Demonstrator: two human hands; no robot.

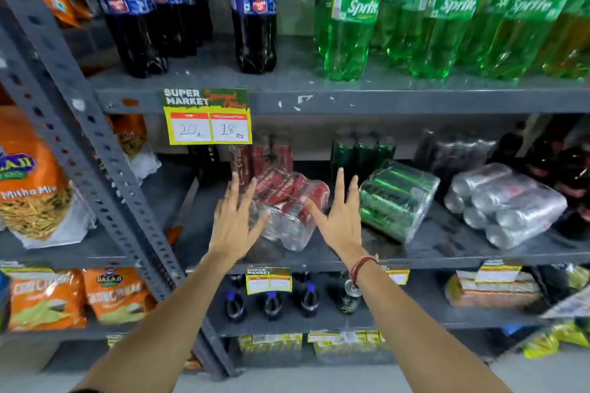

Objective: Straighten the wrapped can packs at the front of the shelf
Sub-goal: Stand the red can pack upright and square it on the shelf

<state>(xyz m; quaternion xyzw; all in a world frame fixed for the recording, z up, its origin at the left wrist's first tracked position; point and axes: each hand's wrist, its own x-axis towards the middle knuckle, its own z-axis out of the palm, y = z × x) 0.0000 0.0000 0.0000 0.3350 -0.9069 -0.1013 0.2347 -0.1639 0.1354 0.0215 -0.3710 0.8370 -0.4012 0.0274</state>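
Three plastic-wrapped can packs lie skewed at the front of the middle shelf (447, 252). The red can pack (289, 207) lies between my hands. The green can pack (397, 199) lies to its right, and the silver can pack (507, 202) further right. My left hand (234, 220) is open with fingers spread at the red pack's left side. My right hand (340, 214) is open at its right side, thumb near the pack. Neither hand grips anything.
Loose red, green and dark cans stand behind the packs. A yellow price tag (207, 116) hangs from the upper shelf, which carries cola bottles (253, 13) and green soda bottles (351, 13). A slanted metal upright (95, 150) and snack bags (32, 175) are at left.
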